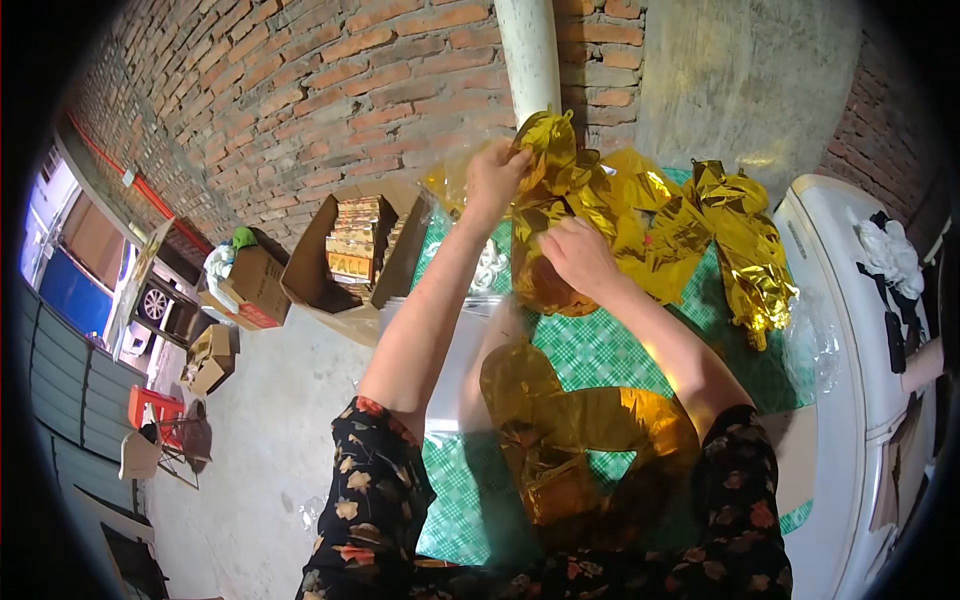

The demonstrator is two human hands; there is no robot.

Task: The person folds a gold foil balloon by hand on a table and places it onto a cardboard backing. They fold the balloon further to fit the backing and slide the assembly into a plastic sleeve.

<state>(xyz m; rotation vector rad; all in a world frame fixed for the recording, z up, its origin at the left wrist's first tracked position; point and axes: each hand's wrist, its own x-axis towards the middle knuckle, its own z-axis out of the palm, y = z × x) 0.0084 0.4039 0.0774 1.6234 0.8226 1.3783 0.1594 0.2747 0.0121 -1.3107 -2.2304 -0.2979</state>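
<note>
Shiny gold foil pieces [650, 215] lie in a crumpled heap over the far part of a table with a green checked cover [590, 350]. My left hand [497, 178] is closed on the top edge of this foil, near the white pipe. Lower and to the right, my right hand [578, 255] is closed at the foil too, its fingertips partly hidden. Nearer my body a flat gold foil shape [570, 420] with an opening in it lies on the cover. A white stack [450, 400] is partly behind my left forearm.
An open cardboard box [310, 260] with packed cards stands left of the table. A white appliance [840, 400] is at the right, with a white and black item [890, 255] on it. A brick wall [300, 110] and white pipe [527, 60] rise behind.
</note>
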